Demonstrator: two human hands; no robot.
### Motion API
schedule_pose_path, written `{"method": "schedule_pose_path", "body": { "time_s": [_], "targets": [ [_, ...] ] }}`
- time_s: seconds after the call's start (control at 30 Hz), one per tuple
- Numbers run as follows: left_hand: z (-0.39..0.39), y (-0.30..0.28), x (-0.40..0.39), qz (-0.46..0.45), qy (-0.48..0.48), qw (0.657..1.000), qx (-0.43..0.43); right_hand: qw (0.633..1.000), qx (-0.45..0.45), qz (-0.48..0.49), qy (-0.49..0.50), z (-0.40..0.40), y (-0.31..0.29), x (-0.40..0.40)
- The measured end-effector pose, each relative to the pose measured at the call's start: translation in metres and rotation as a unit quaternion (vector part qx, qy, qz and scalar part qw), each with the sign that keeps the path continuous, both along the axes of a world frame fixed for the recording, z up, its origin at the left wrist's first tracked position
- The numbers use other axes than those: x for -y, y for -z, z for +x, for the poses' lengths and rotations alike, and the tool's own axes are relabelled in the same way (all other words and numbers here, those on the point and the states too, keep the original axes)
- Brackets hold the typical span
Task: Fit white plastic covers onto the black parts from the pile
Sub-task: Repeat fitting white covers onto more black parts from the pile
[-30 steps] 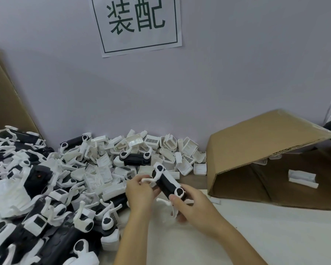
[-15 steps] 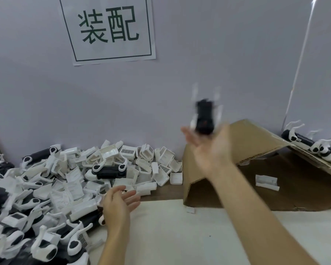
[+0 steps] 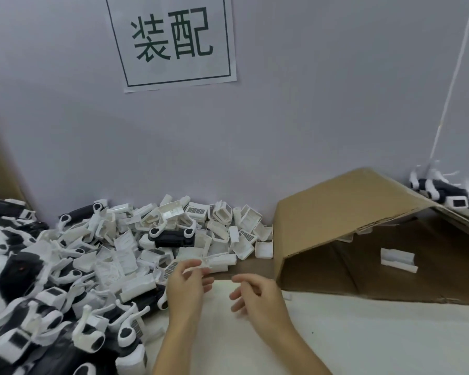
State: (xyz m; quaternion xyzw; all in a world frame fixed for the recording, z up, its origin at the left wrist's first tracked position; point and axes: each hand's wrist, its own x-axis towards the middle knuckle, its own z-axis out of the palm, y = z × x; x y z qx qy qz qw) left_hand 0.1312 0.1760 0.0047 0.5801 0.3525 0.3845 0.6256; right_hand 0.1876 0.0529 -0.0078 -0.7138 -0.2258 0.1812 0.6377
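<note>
Hovering over the white table (image 3: 363, 334), your two hands hold nothing at this moment. Your left hand (image 3: 186, 288) sits at the near edge of the pile (image 3: 114, 255), its fingers loosely curled and relaxed, the fingertips just in front of a long white plastic cover (image 3: 217, 262) that lies at the pile's right fringe; whether they touch it you cannot tell from this view. Your right hand (image 3: 257, 296) floats just to the right of it, above bare tabletop, fingers slack and slightly bent, gripping nothing. The pile spreads from the left edge of the view to the wall (image 3: 309, 117): its back part is mostly white covers, some showing small barcode-like stickers too fine to read, and one black part (image 3: 172, 235) with white rounded ends lies on top near the middle. Closer to you on the left, black parts with white arms are heaped thickly. On the wall above hangs a white paper sign (image 3: 171, 40) with a thin dark border and two large dark characters, 装配. To your right, a brown cardboard box (image 3: 363, 212) lies tipped with its opening toward you; a single white cover (image 3: 397, 259) rests inside it. Behind the box, at the far right, a few more black-and-white pieces (image 3: 444, 190) lie against the wall, somewhat blurred.
</note>
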Motion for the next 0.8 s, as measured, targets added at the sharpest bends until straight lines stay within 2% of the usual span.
{"method": "schedule_pose_path", "body": {
  "time_s": [0.07,0.13,0.27,0.37,0.47,0.5,0.6,0.67,0.8],
  "targets": [
    [-0.003,-0.01,-0.004,0.03,-0.013,0.999,-0.006,1.0,-0.003,-0.003,0.007,0.003,0.0,0.003],
    [-0.003,-0.021,-0.009,0.111,-0.043,0.992,-0.048,1.0,-0.016,0.006,0.02,0.004,0.0,0.006],
    [0.003,-0.046,-0.02,0.293,-0.048,0.946,-0.131,1.0,0.003,0.004,0.018,0.003,0.001,0.005],
    [0.018,-0.063,-0.044,0.405,-0.025,0.858,-0.314,1.0,0.024,0.001,0.009,0.002,0.003,0.003],
    [0.032,-0.074,-0.067,0.439,0.002,0.797,-0.416,1.0,0.029,0.002,0.006,0.003,0.003,0.005],
    [0.034,-0.073,-0.075,0.464,0.013,0.763,-0.45,1.0,0.03,0.002,0.006,0.003,0.004,0.005],
    [0.034,-0.063,-0.1,0.564,0.036,0.616,-0.549,1.0,0.025,0.005,0.004,0.004,0.004,0.006],
    [0.033,-0.057,-0.112,0.613,0.028,0.541,-0.576,1.0,0.02,0.007,0.003,0.005,0.005,0.007],
    [0.03,-0.052,-0.117,0.675,-0.039,0.478,-0.56,1.0,0.009,0.017,0.002,0.006,0.006,0.005]
  ]
}}
